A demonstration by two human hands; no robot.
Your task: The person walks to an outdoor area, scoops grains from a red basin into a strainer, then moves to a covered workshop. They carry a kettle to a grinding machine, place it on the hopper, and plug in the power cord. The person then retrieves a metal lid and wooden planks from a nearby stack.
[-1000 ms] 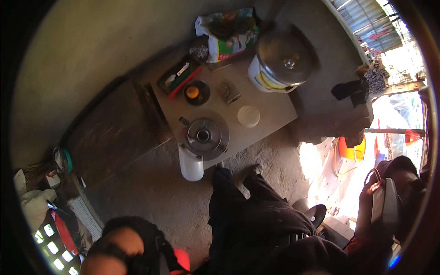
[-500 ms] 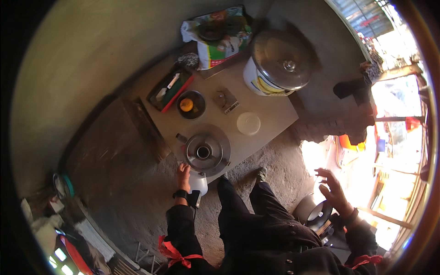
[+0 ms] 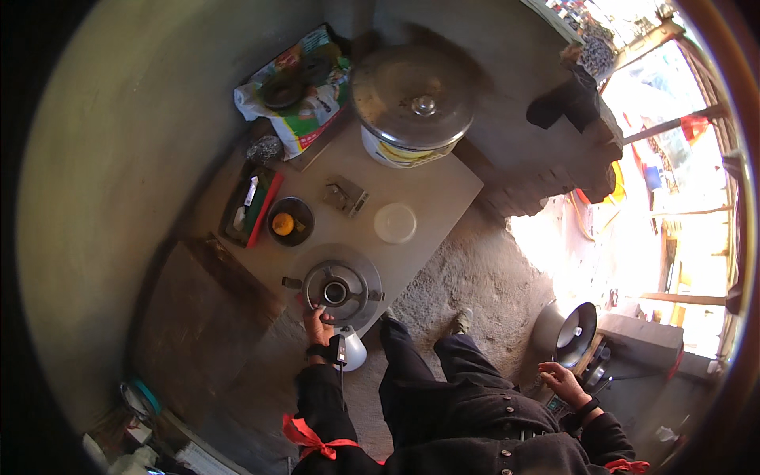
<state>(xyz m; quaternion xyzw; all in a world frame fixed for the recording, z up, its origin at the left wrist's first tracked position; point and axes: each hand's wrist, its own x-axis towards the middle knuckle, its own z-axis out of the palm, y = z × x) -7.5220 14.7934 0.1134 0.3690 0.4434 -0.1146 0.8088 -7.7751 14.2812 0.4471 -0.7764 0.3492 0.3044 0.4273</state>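
Note:
A round metal burner-like unit (image 3: 335,293) stands at the table's near corner, with a dark hole in its middle, wide rings around it and a dark tab on its left. My left hand (image 3: 318,323) is at its near left edge, fingers bent and closed; what they grip is hidden. Close to that wrist, beyond the table edge, shows a rounded white object (image 3: 354,353). My right hand (image 3: 564,384) is held out low on the right, its fingers loosely apart with nothing visible in them. Beyond it a large pan with a lid (image 3: 574,332) stands tilted.
On the table (image 3: 443,198) are a metal bowl (image 3: 290,222) with an orange item, a red-edged tray (image 3: 261,206), a small metal device (image 3: 345,195), a pale round lid (image 3: 395,223) and a big lidded bucket (image 3: 412,154). A colourful sack (image 3: 297,131) leans behind. Concrete blocks (image 3: 641,339) lie right.
The view has shifted, so the table things sit further left. My left hand has moved onto the burner unit's edge. My right hand has lowered, and its spread fingers have drawn in.

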